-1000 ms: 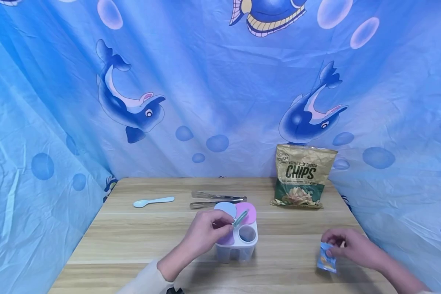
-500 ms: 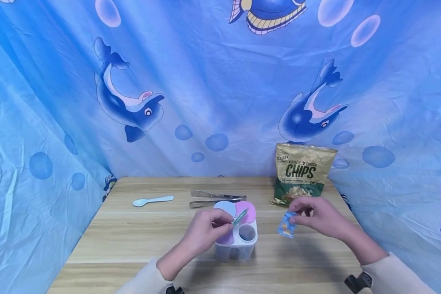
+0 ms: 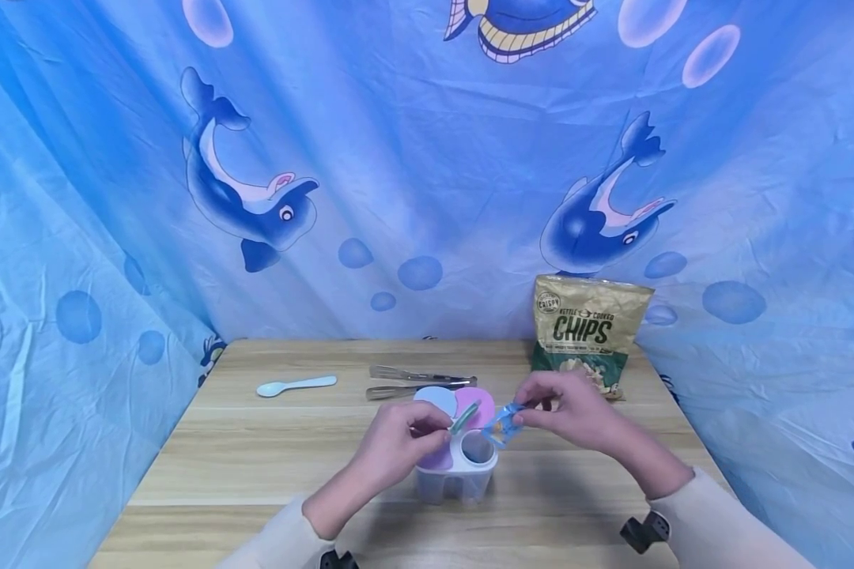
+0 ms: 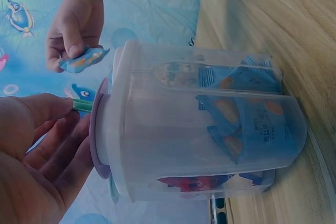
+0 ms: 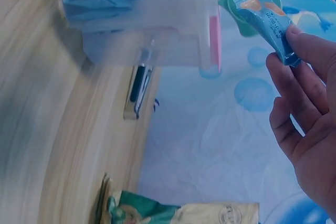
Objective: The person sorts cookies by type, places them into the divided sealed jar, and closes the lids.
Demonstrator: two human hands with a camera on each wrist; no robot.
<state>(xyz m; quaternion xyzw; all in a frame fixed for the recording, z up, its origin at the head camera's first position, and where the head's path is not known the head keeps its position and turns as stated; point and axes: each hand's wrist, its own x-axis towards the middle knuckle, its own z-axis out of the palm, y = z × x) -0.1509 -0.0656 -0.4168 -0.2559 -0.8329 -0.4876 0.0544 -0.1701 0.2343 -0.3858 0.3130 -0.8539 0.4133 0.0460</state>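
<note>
In the head view, my left hand point(image 3: 398, 442) pinches a green round lid point(image 3: 466, 418), tilted up above a clear lidded storage box point(image 3: 437, 484). My right hand point(image 3: 572, 409) pinches a small blue snack packet point(image 3: 504, 424) at one end, just above and right of the box's uncovered round opening point(image 3: 478, 447). Blue, pink and purple lids cover the other compartments. Through the box wall in the left wrist view, several blue packets point(image 4: 265, 129) and a red item point(image 4: 197, 183) show. The right wrist view shows the packet point(image 5: 270, 22) in front of the green lid.
Metal tongs point(image 3: 420, 382) lie behind the box on the wooden table point(image 3: 256, 458). A light blue spoon point(image 3: 296, 386) lies to the left. A bag of chips point(image 3: 583, 324) stands at the back right. A patterned blue curtain point(image 3: 427, 174) hangs behind and at both sides.
My right hand has brought the blue snack packet leftward and up from the table's right side to the box's opening. My left hand and the green lid have stayed in place.
</note>
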